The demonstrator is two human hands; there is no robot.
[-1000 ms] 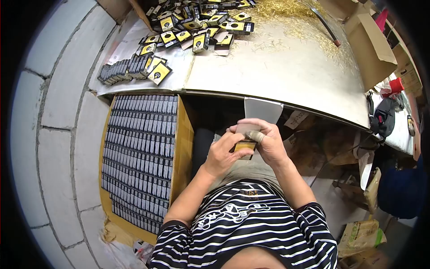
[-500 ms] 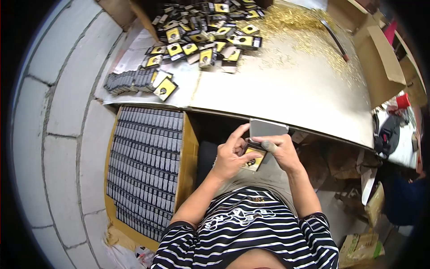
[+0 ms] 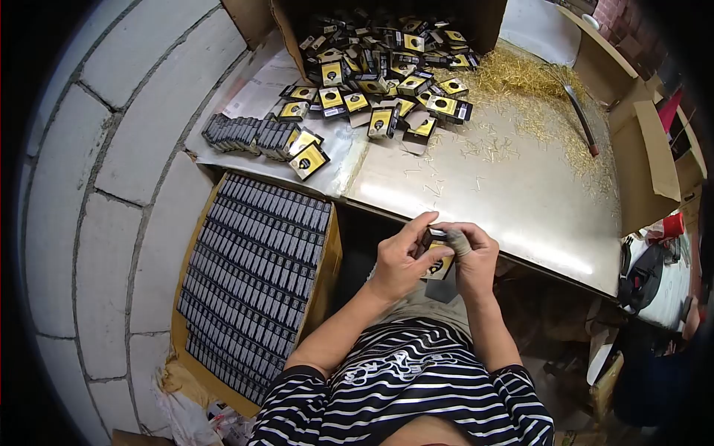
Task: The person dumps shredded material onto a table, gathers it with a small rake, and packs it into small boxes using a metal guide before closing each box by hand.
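Note:
In front of my striped shirt, at the table's front edge, I hold a small yellow-and-black cardboard box (image 3: 440,267). My left hand (image 3: 398,264) is closed round its left side, with the thumb across the front. The fingers of my right hand (image 3: 474,256) are pinched at the box's upper right end; a greyish covering shows on one digit. My fingers hide much of the box, so I cannot tell whether its end flap is closed. Below it, a flat grey piece (image 3: 442,291) shows in part.
A carton (image 3: 327,249) packed with rows of small boxes stands at left. On the table (image 3: 520,245) lie a heap of yellow-and-black boxes (image 3: 381,123), a row of boxes (image 3: 249,137), loose gold-coloured slivers (image 3: 520,78) and a dark-handled tool (image 3: 580,119).
My view has shifted, so the table sits further right. My right hand has closed in on the box's top. The grey flat piece, earlier above the box, now shows below it.

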